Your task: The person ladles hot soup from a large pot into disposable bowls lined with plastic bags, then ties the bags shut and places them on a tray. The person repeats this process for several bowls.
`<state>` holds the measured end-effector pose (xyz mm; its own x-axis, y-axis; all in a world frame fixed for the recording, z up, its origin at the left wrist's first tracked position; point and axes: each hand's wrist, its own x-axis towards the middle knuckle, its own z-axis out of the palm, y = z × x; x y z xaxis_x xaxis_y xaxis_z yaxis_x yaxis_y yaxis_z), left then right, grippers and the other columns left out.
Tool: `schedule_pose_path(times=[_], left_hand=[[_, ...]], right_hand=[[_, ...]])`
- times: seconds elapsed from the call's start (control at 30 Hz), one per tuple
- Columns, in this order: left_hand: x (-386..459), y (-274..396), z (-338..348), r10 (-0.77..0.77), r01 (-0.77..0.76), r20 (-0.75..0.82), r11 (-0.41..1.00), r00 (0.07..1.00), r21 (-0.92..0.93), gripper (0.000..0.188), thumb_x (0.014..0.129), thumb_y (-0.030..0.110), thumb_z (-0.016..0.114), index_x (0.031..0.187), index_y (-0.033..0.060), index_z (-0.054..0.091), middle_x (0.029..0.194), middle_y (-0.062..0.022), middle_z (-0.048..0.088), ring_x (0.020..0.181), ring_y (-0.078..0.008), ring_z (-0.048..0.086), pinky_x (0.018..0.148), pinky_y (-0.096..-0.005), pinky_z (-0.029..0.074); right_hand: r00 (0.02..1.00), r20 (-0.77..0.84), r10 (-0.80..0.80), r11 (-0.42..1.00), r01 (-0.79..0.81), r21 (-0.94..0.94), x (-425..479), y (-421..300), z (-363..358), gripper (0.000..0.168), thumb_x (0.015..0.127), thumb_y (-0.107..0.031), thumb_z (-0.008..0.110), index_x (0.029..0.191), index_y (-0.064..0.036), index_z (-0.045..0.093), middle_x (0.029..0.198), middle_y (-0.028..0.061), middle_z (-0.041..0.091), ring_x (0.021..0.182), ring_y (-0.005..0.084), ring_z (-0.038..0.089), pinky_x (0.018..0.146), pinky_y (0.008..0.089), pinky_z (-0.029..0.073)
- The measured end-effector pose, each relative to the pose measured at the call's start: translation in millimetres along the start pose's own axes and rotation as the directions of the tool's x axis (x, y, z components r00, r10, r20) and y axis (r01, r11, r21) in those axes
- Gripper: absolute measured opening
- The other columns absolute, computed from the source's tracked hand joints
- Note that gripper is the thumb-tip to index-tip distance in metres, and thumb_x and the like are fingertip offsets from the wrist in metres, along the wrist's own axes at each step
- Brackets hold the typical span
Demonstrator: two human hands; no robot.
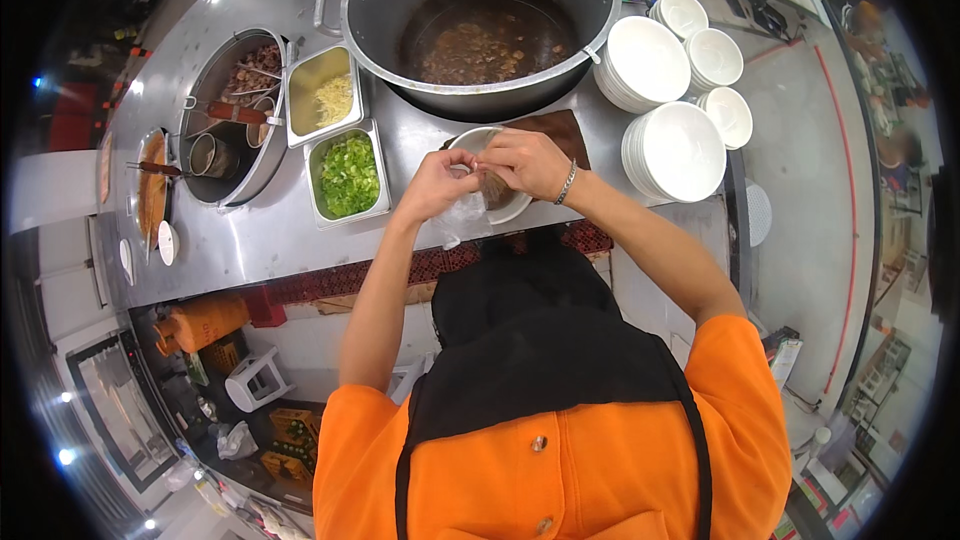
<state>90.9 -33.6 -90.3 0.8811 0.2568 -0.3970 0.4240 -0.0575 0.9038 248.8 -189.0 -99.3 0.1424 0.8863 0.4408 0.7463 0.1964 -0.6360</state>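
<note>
Both hands meet over a white bowl [514, 208] at the counter's front edge. My left hand [444, 184] pinches part of a clear plastic bag [459, 220], which hangs down over the bowl's left side. Close against it, my right hand [525, 160], with a chain bracelet at the wrist, has its thumb and fingers pinched at the same spot. Brownish food [494, 190] shows in the bowl, partly covered by the hands. Under and behind the bowl lies a brown cloth [559, 136].
A large pot [480, 94] of brown broth stands behind the bowl. To the left are steel pans of chopped greens [349, 176] and pale shreds [334, 100], and an oval pot [274, 165] with ladles. Stacked white bowls [673, 152] stand at right.
</note>
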Motion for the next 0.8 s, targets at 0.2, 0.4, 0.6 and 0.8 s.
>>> schedule_pose_path(times=[0.2, 0.4, 0.6, 0.8], left_hand=[[-5, -17, 22, 0.073, -0.132, -0.224, 0.957, 0.972, -0.26, 0.013, 0.091, 0.005, 0.07, 0.1, -0.0025, 0.066, 0.09, -0.0018, 0.068, 0.079, -0.0063, 0.063, 0.069, -0.0213, 0.05], [-8, -21, 25, 0.065, -0.15, -0.259, 0.934, 0.964, -0.324, 0.013, 0.091, 0.005, 0.07, 0.102, -0.0026, 0.066, 0.086, -0.0008, 0.067, 0.075, -0.0058, 0.062, 0.065, -0.0212, 0.049], [-24, -6, 35, 0.067, -0.04, -0.372, 0.996, 0.926, 0.082, 0.024, 0.088, 0.002, 0.068, 0.111, -0.0033, 0.067, 0.079, -0.0042, 0.069, 0.061, -0.0055, 0.059, 0.055, -0.0251, 0.047], [-31, 10, 56, 0.228, -0.225, -0.559, 0.972, 0.798, 0.075, 0.024, 0.087, 0.005, 0.067, 0.108, -0.0048, 0.07, 0.094, -0.0148, 0.077, 0.059, -0.0079, 0.06, 0.056, -0.0302, 0.05]], right_hand=[[0.902, -0.014, 0.431, 0.833, -0.391, 0.392, -8, -14, 11, 0.016, 0.085, -0.015, 0.076, 0.098, -0.004, 0.076, 0.092, 0.0117, 0.075, 0.082, 0.027, 0.071, 0.075, 0.0354, 0.055], [0.898, -0.009, 0.44, 0.81, -0.393, 0.435, -3, -11, 17, 0.017, 0.083, -0.013, 0.077, 0.095, -0.002, 0.077, 0.09, 0.0119, 0.076, 0.082, 0.0218, 0.072, 0.076, 0.0335, 0.056], [0.82, 0.137, 0.556, 0.722, -0.558, 0.41, 3, -10, 6, 0.018, 0.083, -0.012, 0.076, 0.098, -0.001, 0.076, 0.095, 0.0137, 0.076, 0.082, 0.0228, 0.072, 0.076, 0.0329, 0.056], [0.977, -0.086, 0.195, 0.977, -0.186, 0.104, -1, -9, 17, 0.015, 0.08, -0.006, 0.071, 0.094, -0.005, 0.073, 0.093, 0.0107, 0.071, 0.091, 0.0314, 0.066, 0.079, 0.0381, 0.054]])
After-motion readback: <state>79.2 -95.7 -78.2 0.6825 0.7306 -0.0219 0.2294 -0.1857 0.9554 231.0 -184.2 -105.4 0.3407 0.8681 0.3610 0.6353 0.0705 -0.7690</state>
